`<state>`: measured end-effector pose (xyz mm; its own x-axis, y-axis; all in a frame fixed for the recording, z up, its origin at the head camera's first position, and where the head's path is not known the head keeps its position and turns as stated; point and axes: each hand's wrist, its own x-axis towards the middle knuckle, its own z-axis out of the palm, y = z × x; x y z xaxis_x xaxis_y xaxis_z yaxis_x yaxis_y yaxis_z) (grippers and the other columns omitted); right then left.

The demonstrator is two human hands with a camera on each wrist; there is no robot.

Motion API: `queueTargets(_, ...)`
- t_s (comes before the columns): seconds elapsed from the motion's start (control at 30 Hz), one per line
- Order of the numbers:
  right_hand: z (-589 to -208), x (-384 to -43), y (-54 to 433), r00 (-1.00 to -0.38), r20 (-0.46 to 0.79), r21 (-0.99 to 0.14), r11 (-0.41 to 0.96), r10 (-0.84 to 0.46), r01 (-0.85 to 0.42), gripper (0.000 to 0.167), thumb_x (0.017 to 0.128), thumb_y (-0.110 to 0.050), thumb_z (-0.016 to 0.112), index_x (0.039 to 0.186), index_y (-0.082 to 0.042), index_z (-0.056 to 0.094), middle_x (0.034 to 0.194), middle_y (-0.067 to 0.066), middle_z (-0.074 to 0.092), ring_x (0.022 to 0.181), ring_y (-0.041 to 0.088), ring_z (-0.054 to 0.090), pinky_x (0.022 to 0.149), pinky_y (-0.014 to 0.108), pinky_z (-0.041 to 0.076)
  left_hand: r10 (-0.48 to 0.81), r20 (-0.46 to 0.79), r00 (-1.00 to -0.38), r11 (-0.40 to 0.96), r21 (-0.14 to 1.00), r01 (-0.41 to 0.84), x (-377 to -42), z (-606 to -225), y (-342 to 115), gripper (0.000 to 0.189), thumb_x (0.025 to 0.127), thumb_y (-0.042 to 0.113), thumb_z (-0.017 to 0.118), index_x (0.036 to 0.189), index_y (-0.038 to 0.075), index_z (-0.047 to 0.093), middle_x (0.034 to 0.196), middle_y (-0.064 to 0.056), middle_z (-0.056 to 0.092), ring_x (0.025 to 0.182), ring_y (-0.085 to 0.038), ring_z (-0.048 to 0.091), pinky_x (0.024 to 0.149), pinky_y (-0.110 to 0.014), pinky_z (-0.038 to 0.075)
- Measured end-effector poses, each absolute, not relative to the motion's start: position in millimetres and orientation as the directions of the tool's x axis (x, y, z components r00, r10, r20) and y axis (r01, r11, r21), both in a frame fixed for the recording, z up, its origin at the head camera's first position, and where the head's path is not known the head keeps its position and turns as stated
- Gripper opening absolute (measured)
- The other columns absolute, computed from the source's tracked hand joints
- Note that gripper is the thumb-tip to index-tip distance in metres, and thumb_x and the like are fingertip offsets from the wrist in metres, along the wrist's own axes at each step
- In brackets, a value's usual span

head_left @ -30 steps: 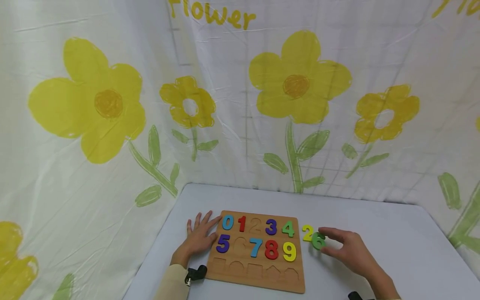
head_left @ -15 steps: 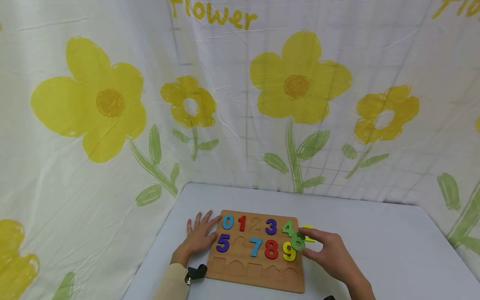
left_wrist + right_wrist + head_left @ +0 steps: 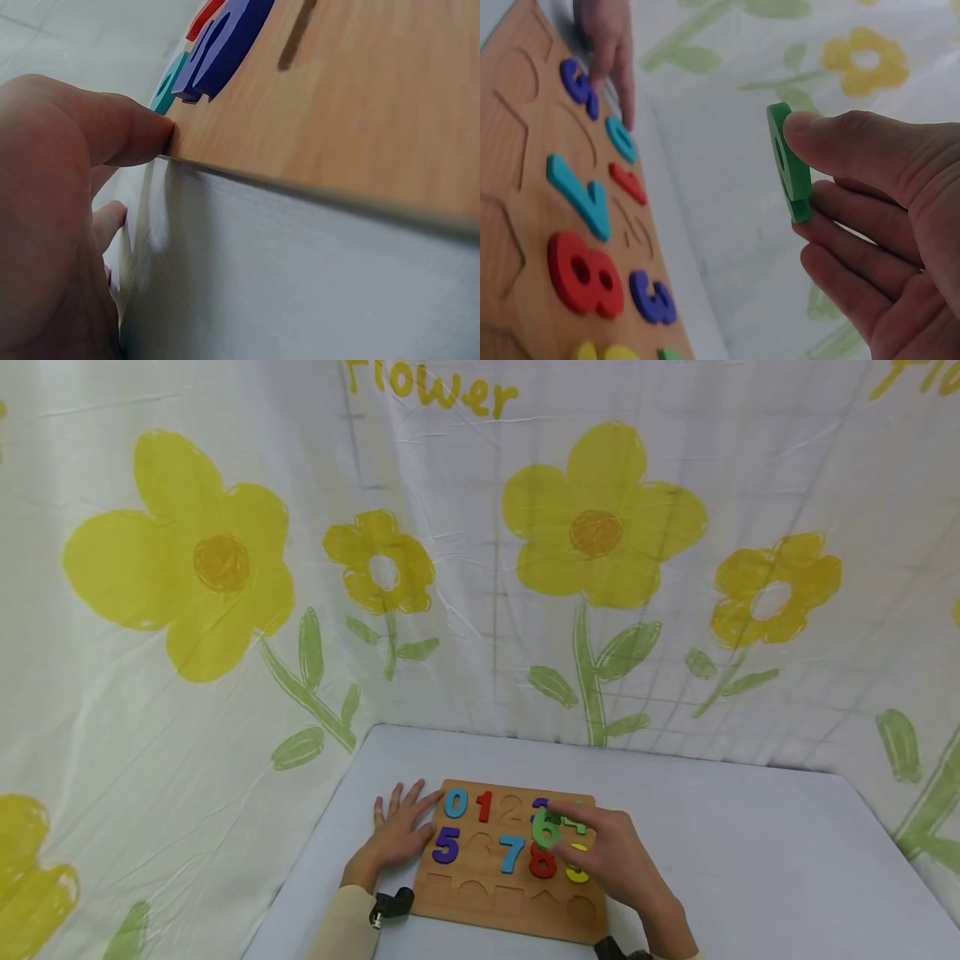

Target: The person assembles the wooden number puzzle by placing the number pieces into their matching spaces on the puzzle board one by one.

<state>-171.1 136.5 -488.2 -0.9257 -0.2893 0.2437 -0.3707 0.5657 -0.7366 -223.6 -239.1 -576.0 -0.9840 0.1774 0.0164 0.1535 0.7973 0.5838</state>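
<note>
Pinched between the thumb and fingers of my right hand (image 3: 618, 858) is a green number six (image 3: 545, 829), held above the wooden number board (image 3: 480, 902). In the right wrist view the green six (image 3: 789, 161) is seen nearly edge-on. My left hand (image 3: 397, 839) lies at the board's left edge, fingers spread. Its thumb (image 3: 142, 135) touches the board's edge in the left wrist view. Blue 0 (image 3: 455, 803), red 1 (image 3: 484, 807), purple 5 (image 3: 446, 846), blue 7 (image 3: 512, 853) and red 8 (image 3: 542, 862) sit in the board. The 2 recess (image 3: 512, 810) and 6 recess (image 3: 480, 850) are bare.
A white table (image 3: 750, 843) carries the board. Shape recesses (image 3: 510, 897) line the board's near side. Behind the table hangs a white curtain (image 3: 465, 693) printed with yellow flowers. The yellow 2 at the board's right is almost hidden behind my right hand.
My right hand has carried the green six leftward from beside the board to above the 3 and 8. My left hand has stayed in place.
</note>
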Motion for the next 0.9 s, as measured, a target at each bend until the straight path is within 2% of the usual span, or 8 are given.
queueTargets(0.2,-486.9,-180.1,114.7,-0.883,0.313,-0.747,0.484,-0.349,-0.456,0.049,0.088,-0.019,0.092,0.135,-0.022,0.079,0.128,-0.011,0.08,0.12,0.016,0.077,0.099,0.037,0.063,0.178,-0.015,-0.984,0.804,0.578,0.137,-225.5,-579.3,-241.1,0.062,0.103,0.022,0.061,0.164,0.02,0.053,0.18,-0.022,0.026,0.167,-0.056,0.002,0.126,-0.078,-0.014)
queueTargets(0.33,-490.7,-185.4,102.0,-0.881,0.295,-0.752,0.478,-0.37,-0.453,0.049,0.091,-0.02,0.09,0.138,-0.021,0.077,0.135,-0.006,0.078,0.127,0.022,0.074,0.102,0.044,0.063,0.183,-0.007,-0.983,0.802,0.58,0.145,-225.5,-579.3,-241.9,0.061,0.102,0.02,0.063,0.163,0.019,0.054,0.179,-0.023,0.027,0.166,-0.058,0.004,0.125,-0.08,-0.012)
queueTargets(0.37,-492.0,-186.6,98.9,-0.881,0.285,-0.757,0.474,-0.378,-0.449,0.049,0.092,-0.02,0.089,0.139,-0.019,0.076,0.136,-0.004,0.078,0.128,0.024,0.074,0.1,0.043,0.064,0.183,-0.005,-0.983,0.802,0.579,0.147,-225.2,-578.5,-242.0,0.061,0.102,0.019,0.063,0.162,0.019,0.055,0.179,-0.024,0.028,0.166,-0.058,0.005,0.125,-0.08,-0.011)
queueTargets(0.5,-499.5,-190.3,86.6,-0.871,0.279,-0.751,0.474,-0.405,-0.46,0.05,0.093,-0.024,0.089,0.14,-0.014,0.075,0.134,-0.001,0.079,0.125,0.027,0.075,0.094,0.039,0.064,0.184,-0.007,-0.983,0.808,0.571,0.147,-224.1,-574.7,-241.1,0.06,0.103,0.019,0.063,0.162,0.02,0.055,0.179,-0.023,0.029,0.166,-0.058,0.006,0.125,-0.081,-0.01)
queueTargets(0.57,-504.2,-191.8,80.9,-0.857,0.293,-0.729,0.482,-0.423,-0.487,0.05,0.093,-0.024,0.09,0.139,-0.013,0.076,0.131,-0.001,0.08,0.121,0.026,0.076,0.093,0.042,0.065,0.183,-0.01,-0.983,0.81,0.569,0.145,-224.1,-574.1,-240.9,0.059,0.103,0.019,0.063,0.162,0.02,0.056,0.179,-0.022,0.029,0.167,-0.058,0.006,0.125,-0.082,-0.009)
queueTargets(0.63,-509.7,-193.4,74.5,-0.839,0.311,-0.695,0.495,-0.447,-0.521,0.049,0.092,-0.024,0.09,0.137,-0.012,0.076,0.13,-0.001,0.081,0.119,0.025,0.077,0.098,0.047,0.064,0.182,-0.009,-0.983,0.81,0.568,0.145,-224.3,-574.5,-240.9,0.059,0.103,0.02,0.063,0.161,0.02,0.056,0.179,-0.023,0.03,0.166,-0.058,0.007,0.125,-0.082,-0.008)
queueTargets(0.73,-518.5,-194.6,65.0,-0.826,0.299,-0.672,0.509,-0.478,-0.538,0.048,0.092,-0.023,0.09,0.137,-0.012,0.076,0.132,0.001,0.08,0.12,0.024,0.076,0.1,0.052,0.063,0.183,-0.007,-0.983,0.811,0.566,0.147,-224.6,-575.4,-241.1,0.059,0.103,0.02,0.063,0.161,0.019,0.056,0.179,-0.023,0.03,0.166,-0.058,0.007,0.125,-0.082,-0.008)
queueTargets(0.9,-533.1,-194.8,51.8,-0.84,0.231,-0.675,0.541,-0.491,-0.502,0.049,0.093,-0.024,0.088,0.139,-0.013,0.075,0.136,0.002,0.078,0.127,0.028,0.073,0.104,0.052,0.062,0.188,0.0,-0.982,0.807,0.57,0.155,-224.9,-576.8,-241.8,0.06,0.102,0.019,0.063,0.162,0.019,0.056,0.178,-0.024,0.03,0.166,-0.059,0.007,0.125,-0.082,-0.009)
